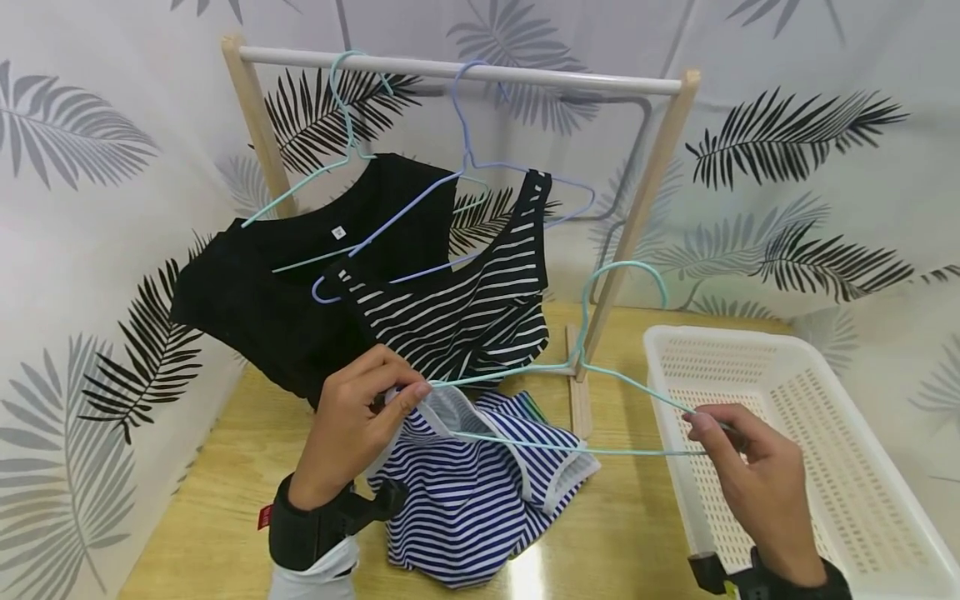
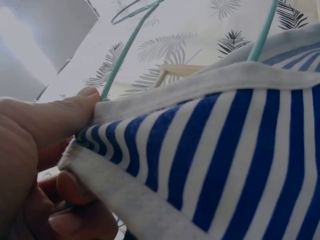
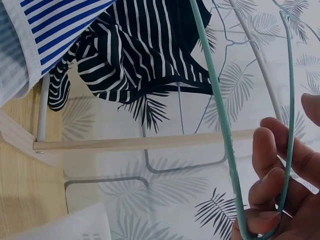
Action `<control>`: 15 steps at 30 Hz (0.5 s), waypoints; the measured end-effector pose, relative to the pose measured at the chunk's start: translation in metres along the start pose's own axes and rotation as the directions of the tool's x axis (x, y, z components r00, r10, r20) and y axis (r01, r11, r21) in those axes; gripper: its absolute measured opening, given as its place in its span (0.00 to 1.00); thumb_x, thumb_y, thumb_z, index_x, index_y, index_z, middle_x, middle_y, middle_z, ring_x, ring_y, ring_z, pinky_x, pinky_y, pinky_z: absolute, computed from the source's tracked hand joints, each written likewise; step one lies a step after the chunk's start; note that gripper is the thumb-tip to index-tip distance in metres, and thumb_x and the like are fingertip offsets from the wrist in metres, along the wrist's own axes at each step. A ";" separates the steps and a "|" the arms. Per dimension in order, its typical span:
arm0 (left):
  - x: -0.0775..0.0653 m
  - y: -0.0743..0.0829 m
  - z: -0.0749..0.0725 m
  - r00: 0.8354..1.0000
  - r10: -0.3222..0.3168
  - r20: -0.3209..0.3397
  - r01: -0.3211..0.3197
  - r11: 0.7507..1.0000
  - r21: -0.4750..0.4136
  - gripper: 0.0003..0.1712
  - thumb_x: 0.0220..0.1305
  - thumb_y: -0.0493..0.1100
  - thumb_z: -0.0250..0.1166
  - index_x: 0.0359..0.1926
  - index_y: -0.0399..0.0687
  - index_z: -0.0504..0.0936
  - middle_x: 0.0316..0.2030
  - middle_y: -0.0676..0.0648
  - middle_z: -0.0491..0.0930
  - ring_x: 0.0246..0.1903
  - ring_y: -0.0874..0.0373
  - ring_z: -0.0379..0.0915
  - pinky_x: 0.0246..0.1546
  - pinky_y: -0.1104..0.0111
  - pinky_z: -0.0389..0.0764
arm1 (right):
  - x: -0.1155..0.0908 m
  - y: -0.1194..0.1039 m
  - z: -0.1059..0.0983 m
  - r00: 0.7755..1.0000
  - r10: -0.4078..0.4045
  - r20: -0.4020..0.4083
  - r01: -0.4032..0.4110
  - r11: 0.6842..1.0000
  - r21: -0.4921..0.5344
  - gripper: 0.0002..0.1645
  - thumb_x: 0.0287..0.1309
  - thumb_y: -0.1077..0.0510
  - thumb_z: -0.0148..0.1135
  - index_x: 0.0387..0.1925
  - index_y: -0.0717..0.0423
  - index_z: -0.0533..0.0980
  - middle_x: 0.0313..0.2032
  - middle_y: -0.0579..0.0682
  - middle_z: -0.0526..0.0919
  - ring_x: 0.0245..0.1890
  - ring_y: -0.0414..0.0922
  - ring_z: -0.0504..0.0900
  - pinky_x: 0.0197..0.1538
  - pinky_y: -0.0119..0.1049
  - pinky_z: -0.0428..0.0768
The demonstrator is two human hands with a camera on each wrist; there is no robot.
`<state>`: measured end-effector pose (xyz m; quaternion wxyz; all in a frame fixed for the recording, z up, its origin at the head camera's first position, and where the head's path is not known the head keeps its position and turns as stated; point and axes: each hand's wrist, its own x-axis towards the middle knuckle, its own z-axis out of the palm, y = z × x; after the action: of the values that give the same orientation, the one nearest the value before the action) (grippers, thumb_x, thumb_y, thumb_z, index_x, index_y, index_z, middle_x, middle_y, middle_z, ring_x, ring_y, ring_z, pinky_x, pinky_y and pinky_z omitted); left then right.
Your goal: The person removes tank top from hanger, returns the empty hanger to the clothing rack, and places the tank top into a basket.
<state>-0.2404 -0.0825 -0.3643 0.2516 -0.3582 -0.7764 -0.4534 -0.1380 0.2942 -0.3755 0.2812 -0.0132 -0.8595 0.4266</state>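
From my remote seat I see the left hand (image 1: 354, 423), at eight o'clock in the head view, curled with thumb and fingers pinched on a shoulder of the blue-and-white striped garment (image 1: 465, 508); the garment hangs down to six o'clock above the table (image 1: 225, 475), though I cannot tell whether its hem touches. The left end of the mint hanger (image 1: 637, 452) runs into the neck opening, while its lower bar crosses in front of the cloth; at four o'clock the right hand (image 1: 761, 479) has its fingers loosely curled round the hanger's other end, which I see with the thumb apart in the right wrist view; the white basket (image 1: 847, 417) sits beyond, at four o'clock. Toward twelve stands the rack (image 1: 600, 80); from it hang a black garment (image 1: 277, 308) at nine and a black-and-white striped top (image 1: 480, 308) near the centre.
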 end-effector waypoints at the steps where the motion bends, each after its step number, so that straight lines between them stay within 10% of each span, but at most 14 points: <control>1: 0.000 0.001 0.000 1.000 -0.005 0.002 0.005 1.000 0.003 0.07 0.55 0.30 0.70 0.32 0.46 0.85 0.32 0.54 0.75 0.26 0.64 0.66 0.24 0.75 0.70 | 0.000 0.001 0.000 1.000 -0.008 0.009 0.008 1.000 -0.012 0.05 0.62 0.66 0.62 0.37 0.57 0.82 0.27 0.46 0.82 0.26 0.34 0.79 0.32 0.25 0.70; 15: -0.001 0.001 0.001 1.000 -0.020 -0.024 0.019 0.999 -0.040 0.11 0.53 0.30 0.72 0.36 0.46 0.82 0.30 0.52 0.73 0.27 0.63 0.66 0.22 0.74 0.69 | -0.003 0.003 -0.005 0.997 -0.069 0.039 0.073 0.993 -0.090 0.16 0.60 0.65 0.63 0.18 0.48 0.75 0.11 0.40 0.65 0.09 0.33 0.57 0.13 0.30 0.59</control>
<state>-0.2394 -0.0813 -0.3653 0.2494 -0.3501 -0.7677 -0.4753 -0.1332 0.2992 -0.3767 0.2800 0.0121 -0.8830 0.3766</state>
